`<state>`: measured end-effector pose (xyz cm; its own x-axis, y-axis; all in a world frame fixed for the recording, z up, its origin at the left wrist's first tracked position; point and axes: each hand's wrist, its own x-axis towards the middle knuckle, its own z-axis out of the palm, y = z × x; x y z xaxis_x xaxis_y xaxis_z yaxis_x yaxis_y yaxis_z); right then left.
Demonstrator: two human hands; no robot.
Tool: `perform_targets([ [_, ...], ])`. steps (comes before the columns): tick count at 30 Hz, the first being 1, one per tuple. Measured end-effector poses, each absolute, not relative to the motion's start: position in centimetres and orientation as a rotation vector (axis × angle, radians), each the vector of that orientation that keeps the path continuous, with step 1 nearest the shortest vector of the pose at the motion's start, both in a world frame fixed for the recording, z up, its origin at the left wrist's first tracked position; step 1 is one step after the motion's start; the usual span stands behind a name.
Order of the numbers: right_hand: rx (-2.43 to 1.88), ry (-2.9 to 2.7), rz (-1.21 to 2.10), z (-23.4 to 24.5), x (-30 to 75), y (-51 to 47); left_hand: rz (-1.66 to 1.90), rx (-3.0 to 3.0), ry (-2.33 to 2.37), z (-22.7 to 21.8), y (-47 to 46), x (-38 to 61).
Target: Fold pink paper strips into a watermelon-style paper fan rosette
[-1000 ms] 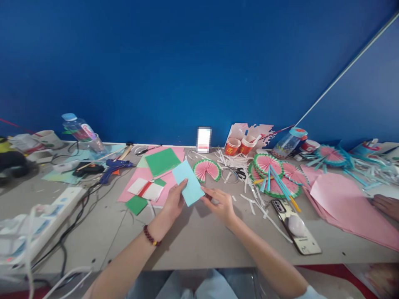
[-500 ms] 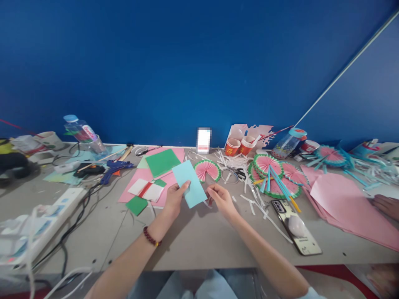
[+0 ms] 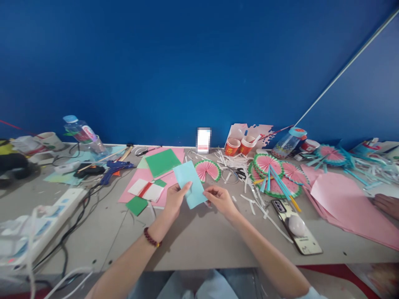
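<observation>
A light blue sheet of paper (image 3: 191, 187) is held tilted above the table between my two hands. My left hand (image 3: 177, 198) grips its left edge, thumb on top and fingers underneath. At the lower right edge, my right hand (image 3: 220, 198) pinches the paper between thumb and fingertips. Just behind the sheet lies a pleated pink and green paper fan (image 3: 208, 170), shaped like a watermelon slice. Left of it are green paper (image 3: 163, 162), a smaller green piece (image 3: 136, 205) and a white bundle with a red band (image 3: 146, 190), partly over pink paper (image 3: 131, 182).
Right of my hands lie white paper strips (image 3: 252, 203), scissors (image 3: 241, 173), more watermelon fans (image 3: 269, 166), a phone (image 3: 307, 241) and pink sheets (image 3: 352, 203). Paper cups (image 3: 232, 146) stand at the back. On the left are a glue gun (image 3: 114, 168) and a power strip (image 3: 46, 224). Another person's hand (image 3: 386, 205) rests far right.
My right hand has moved slightly left and now pinches the blue paper's right edge. The sheet has shifted a little and bends slightly. My left hand keeps its grip.
</observation>
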<state>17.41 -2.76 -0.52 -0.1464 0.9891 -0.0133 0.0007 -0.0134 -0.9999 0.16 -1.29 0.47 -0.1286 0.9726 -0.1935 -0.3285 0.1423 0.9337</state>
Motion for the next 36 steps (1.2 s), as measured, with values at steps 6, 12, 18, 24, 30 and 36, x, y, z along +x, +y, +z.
perform_targets([
  [6, -1.170, -1.282, 1.267, -0.2, 17.1, -2.8, 1.328, 0.783, 1.137, -0.1, -1.2, 0.1],
  [12, -1.211, -1.279, 1.205, 0.0, 17.0, -3.1, 1.316, 0.802, 1.122, -0.2, -1.2, 0.1],
  [18, -1.182, -1.195, 1.114, 0.4, 17.5, -2.7, 1.085, 0.962, 1.029, 0.4, -1.7, 0.3],
  [24, -1.190, -1.054, 1.195, 0.0, 18.2, -2.0, 0.923, 1.022, 1.076, 0.8, -1.7, 0.1],
  [30, -1.132, -0.908, 1.319, -0.1, 18.1, -1.9, 0.880, 0.950, 1.076, 1.0, -1.4, -0.1],
  [36, -1.139, -0.866, 1.364, 0.5, 18.0, -2.1, 0.838, 0.928, 1.077, 1.4, -1.6, -0.1],
])
